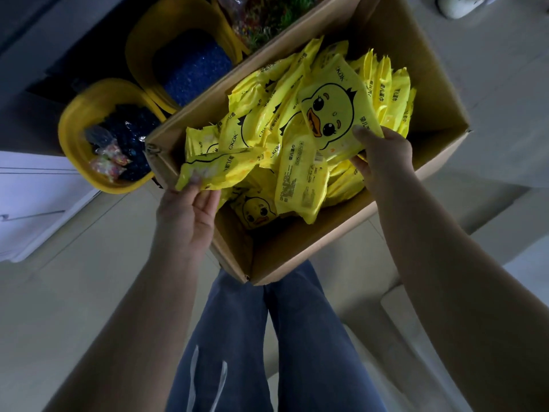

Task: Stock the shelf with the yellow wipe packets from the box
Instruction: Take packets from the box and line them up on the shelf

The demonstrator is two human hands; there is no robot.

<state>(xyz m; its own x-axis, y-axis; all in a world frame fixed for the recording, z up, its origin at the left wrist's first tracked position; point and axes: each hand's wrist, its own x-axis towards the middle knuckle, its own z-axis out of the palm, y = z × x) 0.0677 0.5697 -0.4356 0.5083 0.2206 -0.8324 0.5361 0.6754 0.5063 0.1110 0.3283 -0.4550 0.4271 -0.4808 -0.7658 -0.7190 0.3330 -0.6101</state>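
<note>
Both hands are busy over the open cardboard box [350, 248], heaped with yellow wipe packets [300, 179]: the left hand [190, 215] pinches one packet [217, 168] at the box's near-left edge, while the right hand [383, 162] grips a duck-faced packet [335, 111] above the pile.

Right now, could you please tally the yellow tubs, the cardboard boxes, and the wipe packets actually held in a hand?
Yellow tubs: 2
Cardboard box: 1
Wipe packets held in a hand: 2
Total: 5
</note>
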